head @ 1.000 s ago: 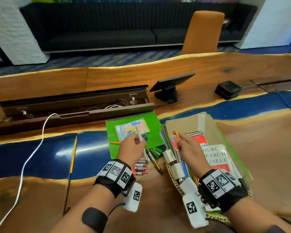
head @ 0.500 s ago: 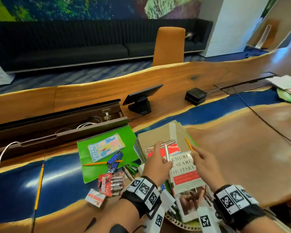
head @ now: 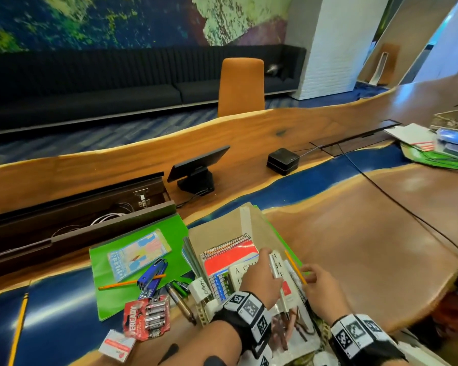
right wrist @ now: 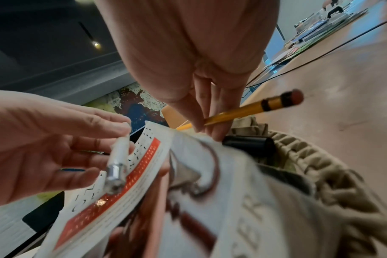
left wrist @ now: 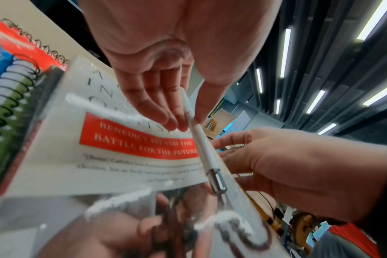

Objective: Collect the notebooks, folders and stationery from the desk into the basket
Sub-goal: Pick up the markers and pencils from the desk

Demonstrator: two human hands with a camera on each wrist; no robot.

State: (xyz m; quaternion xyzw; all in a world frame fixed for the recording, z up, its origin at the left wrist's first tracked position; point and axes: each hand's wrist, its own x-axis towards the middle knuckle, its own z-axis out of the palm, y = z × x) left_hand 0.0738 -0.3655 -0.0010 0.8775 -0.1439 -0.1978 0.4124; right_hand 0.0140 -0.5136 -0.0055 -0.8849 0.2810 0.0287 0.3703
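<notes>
White pen (left wrist: 200,139) sits pinched in the left grip (head: 261,280) over the book (head: 292,307) in the woven basket (right wrist: 334,176); the right grip (head: 320,289) pinches a yellow pencil (right wrist: 252,108) beside it. Green folder (head: 122,283), stapler (head: 152,274) and batteries (head: 147,318) lie on the counter (head: 368,233).

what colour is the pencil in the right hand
Yellow, with a reddish eraser; the pencil shows best in the right wrist view.

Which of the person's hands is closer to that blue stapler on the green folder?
Left. The left hand, pinching a white pen over the basket's books, is nearer the blue stapler. The right hand, holding a yellow pencil, is beyond it, further from the stapler.
</notes>
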